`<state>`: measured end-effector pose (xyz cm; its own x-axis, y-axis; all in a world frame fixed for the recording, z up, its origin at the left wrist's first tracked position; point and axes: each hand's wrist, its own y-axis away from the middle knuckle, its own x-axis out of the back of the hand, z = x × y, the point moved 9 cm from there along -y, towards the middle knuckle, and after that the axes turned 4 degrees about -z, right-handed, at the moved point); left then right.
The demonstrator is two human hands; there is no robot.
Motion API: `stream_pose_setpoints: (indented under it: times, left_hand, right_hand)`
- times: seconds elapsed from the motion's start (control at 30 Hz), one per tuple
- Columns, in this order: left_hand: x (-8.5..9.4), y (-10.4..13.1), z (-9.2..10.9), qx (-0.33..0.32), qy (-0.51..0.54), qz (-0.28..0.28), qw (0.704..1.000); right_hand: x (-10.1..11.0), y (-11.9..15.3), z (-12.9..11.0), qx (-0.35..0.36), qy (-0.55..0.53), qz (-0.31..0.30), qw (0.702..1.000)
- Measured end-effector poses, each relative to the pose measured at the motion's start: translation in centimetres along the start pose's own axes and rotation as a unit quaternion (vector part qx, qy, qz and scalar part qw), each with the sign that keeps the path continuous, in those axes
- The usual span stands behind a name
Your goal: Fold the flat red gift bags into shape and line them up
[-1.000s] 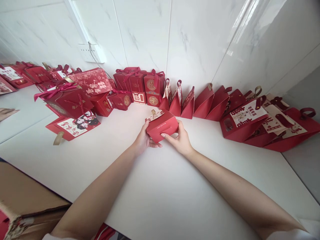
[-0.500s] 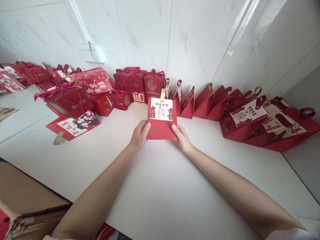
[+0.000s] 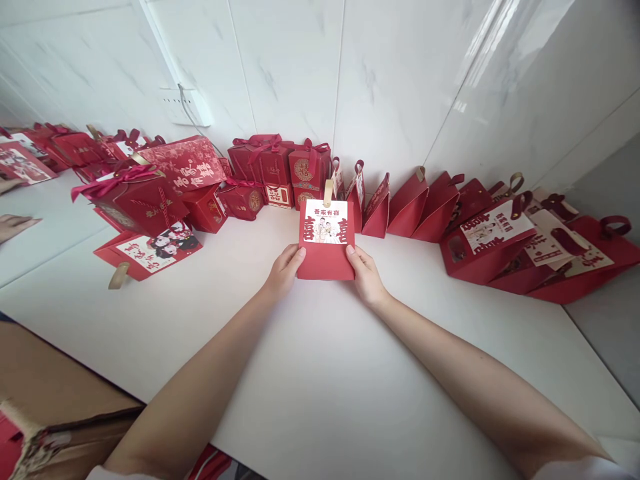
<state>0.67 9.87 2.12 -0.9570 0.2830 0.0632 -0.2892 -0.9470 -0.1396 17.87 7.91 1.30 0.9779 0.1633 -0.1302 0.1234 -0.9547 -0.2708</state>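
Between my two hands is a red gift box (image 3: 326,261) with a white printed label and a gold strap at its top. My left hand (image 3: 285,270) grips its lower left edge, thumb on the front. On the opposite edge my right hand (image 3: 367,273) holds it the same way. The label faces me, showing a cartoon couple and dark red characters. Fingers behind the box are hidden. Just beyond it stand several slim red boxes with loops, among them a wedge-shaped red box (image 3: 377,215).
Stacked red boxes with ribbons (image 3: 260,163) line the tiled wall (image 3: 400,80). A red box with a couple label (image 3: 150,253) lies at left, tilted boxes (image 3: 490,233) at right. Another person's hand (image 3: 17,227) rests far left. A cardboard carton (image 3: 60,380) stands below the white table (image 3: 320,373).
The held box has shifted very slightly to the right in view, and its front looks tipped more upright. Both hands keep their grip. Another person's hand at far left has moved slightly.
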Motion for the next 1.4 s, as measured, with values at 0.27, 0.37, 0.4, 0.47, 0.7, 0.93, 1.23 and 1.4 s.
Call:
stream_pose_setpoints:
  times: [0.27, 0.37, 0.4, 0.47, 0.7, 0.93, 1.23, 1.4]
  left_hand:
    - [0.5, 0.0, -2.0, 0.133, 0.181, 0.071, 0.972]
    - [0.1, 0.1, -2.5, 0.148, 0.205, 0.066, 0.965]
    - [0.0, 0.2, -2.6, 0.152, 0.204, 0.062, 0.965]
    - [-0.4, 0.2, -2.6, 0.151, 0.198, 0.047, 0.967]
    - [-0.1, 0.1, -2.6, 0.134, 0.105, 0.060, 0.984]
    - [-2.2, 0.1, 0.6, 0.002, 0.096, -0.046, 0.994]
    - [-1.6, -0.3, 0.6, -0.056, -0.008, -0.031, 0.998]
    - [-0.7, 0.1, 0.9, -0.069, -0.072, 0.045, 0.994]
  right_hand:
    - [-0.9, 0.5, -1.2, 0.054, 0.049, -0.039, 0.997]
    - [-2.0, 0.6, -1.0, 0.044, 0.052, -0.072, 0.995]
    - [-2.0, 0.6, -0.8, 0.040, 0.053, -0.068, 0.995]
    - [-1.8, 0.6, -0.7, 0.043, 0.065, -0.051, 0.996]
    - [-0.8, 1.2, -2.4, 0.124, 0.202, -0.001, 0.972]
    - [-3.2, 2.7, -3.9, 0.245, 0.331, -0.063, 0.909]
    - [-1.5, 2.5, -4.4, 0.220, 0.323, 0.015, 0.920]
    - [-2.3, 2.1, -4.1, 0.181, 0.399, -0.015, 0.899]
